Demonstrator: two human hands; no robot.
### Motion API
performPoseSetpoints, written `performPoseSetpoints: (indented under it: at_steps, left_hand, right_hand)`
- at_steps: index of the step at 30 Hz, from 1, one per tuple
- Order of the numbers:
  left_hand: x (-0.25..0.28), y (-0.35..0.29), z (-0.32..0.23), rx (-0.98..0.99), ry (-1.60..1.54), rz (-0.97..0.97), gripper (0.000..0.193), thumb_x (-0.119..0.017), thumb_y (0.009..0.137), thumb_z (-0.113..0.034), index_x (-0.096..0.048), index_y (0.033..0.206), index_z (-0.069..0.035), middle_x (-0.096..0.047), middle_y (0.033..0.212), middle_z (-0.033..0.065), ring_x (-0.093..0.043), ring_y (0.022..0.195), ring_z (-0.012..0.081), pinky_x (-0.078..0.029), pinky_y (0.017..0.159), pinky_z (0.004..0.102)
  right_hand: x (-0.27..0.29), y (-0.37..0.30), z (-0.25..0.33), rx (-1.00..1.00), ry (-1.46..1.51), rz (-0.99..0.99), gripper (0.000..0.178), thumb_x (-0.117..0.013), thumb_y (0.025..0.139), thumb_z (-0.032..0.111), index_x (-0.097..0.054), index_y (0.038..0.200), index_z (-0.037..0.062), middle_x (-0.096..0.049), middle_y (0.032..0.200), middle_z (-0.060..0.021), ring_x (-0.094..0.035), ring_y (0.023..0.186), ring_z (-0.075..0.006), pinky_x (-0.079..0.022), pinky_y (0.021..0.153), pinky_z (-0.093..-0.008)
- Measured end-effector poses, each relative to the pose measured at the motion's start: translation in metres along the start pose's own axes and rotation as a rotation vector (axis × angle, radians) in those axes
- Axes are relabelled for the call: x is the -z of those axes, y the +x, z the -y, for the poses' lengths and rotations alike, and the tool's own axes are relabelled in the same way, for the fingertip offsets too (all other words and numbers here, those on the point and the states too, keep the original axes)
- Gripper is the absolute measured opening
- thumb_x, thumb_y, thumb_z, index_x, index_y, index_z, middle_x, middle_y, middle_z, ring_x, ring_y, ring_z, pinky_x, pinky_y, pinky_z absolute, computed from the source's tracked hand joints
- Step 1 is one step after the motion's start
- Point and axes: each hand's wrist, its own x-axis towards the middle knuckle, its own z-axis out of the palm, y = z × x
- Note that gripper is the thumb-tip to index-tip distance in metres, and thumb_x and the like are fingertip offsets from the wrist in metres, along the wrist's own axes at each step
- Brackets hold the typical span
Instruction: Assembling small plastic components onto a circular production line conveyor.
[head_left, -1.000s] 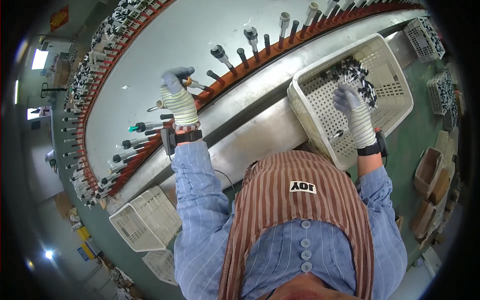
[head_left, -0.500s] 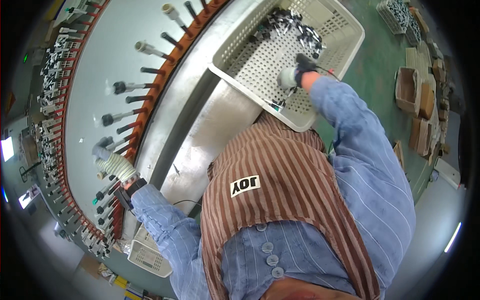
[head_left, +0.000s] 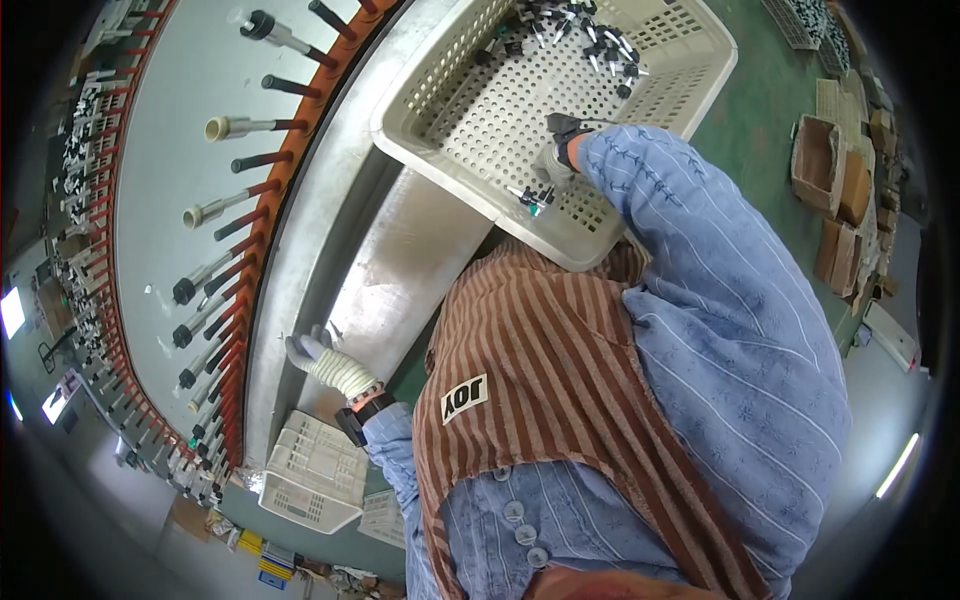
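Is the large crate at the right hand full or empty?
Neither: the crate is partly filled. Black-and-white parts cluster toward its far end, while bare perforated bottom shows between them and the right hand.

A small white rectangular cloth patch [head_left: 464,399], just off six o'clock, bears bold black capital letters, upside down, on the brown-striped fabric apron [head_left: 560,340].

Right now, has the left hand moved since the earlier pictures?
Yes. Against the metal ledge, the left hand has come toward the apron, from the rods beyond the ledge to over it.
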Motion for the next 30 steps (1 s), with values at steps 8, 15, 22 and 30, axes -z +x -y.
performPoseSetpoints:
  at_steps: [8, 15, 22, 30]
  left_hand:
    - [0.040, 0.022, 0.033, -0.017, 0.076, 0.051, 0.051, -0.047, 0.102, -0.024, -0.033, 0.145, 0.000, -0.048, 0.134, 0.0181, -0.060, 0.103, 0.0264, -0.052, 0.090, 0.0374]
    - [0.036, 0.010, 0.020, 0.039, 0.038, 0.068, 0.055, -0.049, 0.101, -0.027, -0.033, 0.144, 0.003, -0.048, 0.136, 0.0197, -0.061, 0.107, 0.0264, -0.052, 0.093, 0.0366]
    - [0.030, 0.029, 0.016, 0.054, 0.036, 0.155, 0.050, -0.049, 0.101, -0.026, -0.039, 0.142, 0.002, -0.051, 0.134, 0.0183, -0.061, 0.102, 0.0242, -0.052, 0.091, 0.0369]
    - [0.022, 0.050, 0.025, 0.027, -0.006, 0.271, 0.037, -0.051, 0.100, -0.023, -0.054, 0.128, -0.001, -0.060, 0.121, 0.0157, -0.063, 0.095, 0.0229, -0.053, 0.086, 0.0359]
  right_hand:
    - [0.038, -0.062, 0.070, 0.100, 0.193, -0.229, 0.067, -0.080, 0.064, 0.029, -0.060, 0.125, 0.0111, -0.064, 0.110, -0.0132, -0.064, 0.101, -0.0297, -0.052, 0.086, -0.0428]
    - [-0.021, -0.027, 0.108, -0.062, 0.330, -0.834, 0.040, -0.065, 0.078, 0.020, -0.060, 0.115, 0.0086, -0.055, 0.112, -0.0186, -0.059, 0.099, -0.0366, -0.052, 0.082, -0.0459]
    - [0.074, -0.059, 0.070, 0.210, -0.087, -0.931, 0.036, -0.063, 0.078, 0.008, -0.062, 0.112, 0.0196, -0.059, 0.106, -0.0087, -0.059, 0.093, -0.0343, -0.054, 0.077, -0.0425]
    - [0.117, -0.073, 0.078, -0.040, 0.618, -0.939, 0.033, -0.064, 0.083, 0.017, -0.064, 0.115, 0.0092, -0.067, 0.099, -0.0203, -0.066, 0.093, -0.0336, -0.050, 0.082, -0.0418]
